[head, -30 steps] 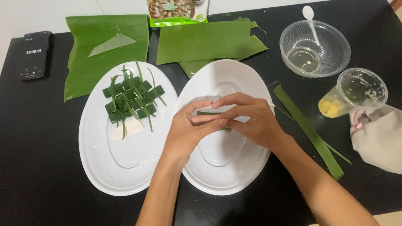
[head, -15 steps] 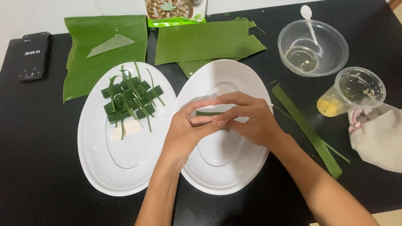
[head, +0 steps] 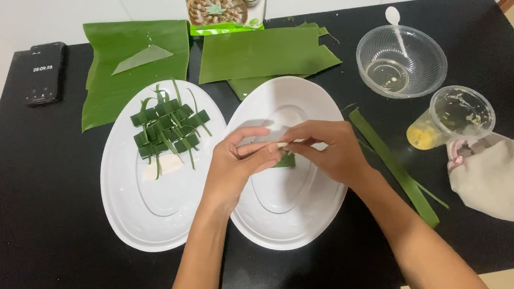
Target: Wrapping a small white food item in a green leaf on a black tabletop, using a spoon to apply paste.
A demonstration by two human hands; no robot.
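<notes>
Both my hands meet over the right white oval plate [head: 314, 220]. My left hand [head: 237, 165] and my right hand [head: 327, 150] pinch a small white piece with a bit of green leaf [head: 285, 160] showing between the fingers; most of that piece is hidden by my fingers. On the left white oval plate [head: 132, 219] lies a cluster of several small green leaf-wrapped parcels [head: 167, 128] and one bare white piece [head: 165, 166].
Banana leaf sheets [head: 130, 62] [head: 264, 52] lie at the back, with a printed food packet [head: 227, 3]. A black phone [head: 44, 72] sits far left. Right side: a clear plastic bowl with spoon [head: 401, 61], a tipped plastic cup [head: 452, 116], a beige cloth [head: 505, 177], a leaf strip [head: 394, 169].
My hands have shifted slightly lower over the right plate, and the green leaf piece, earlier seen above my fingers, now shows below them.
</notes>
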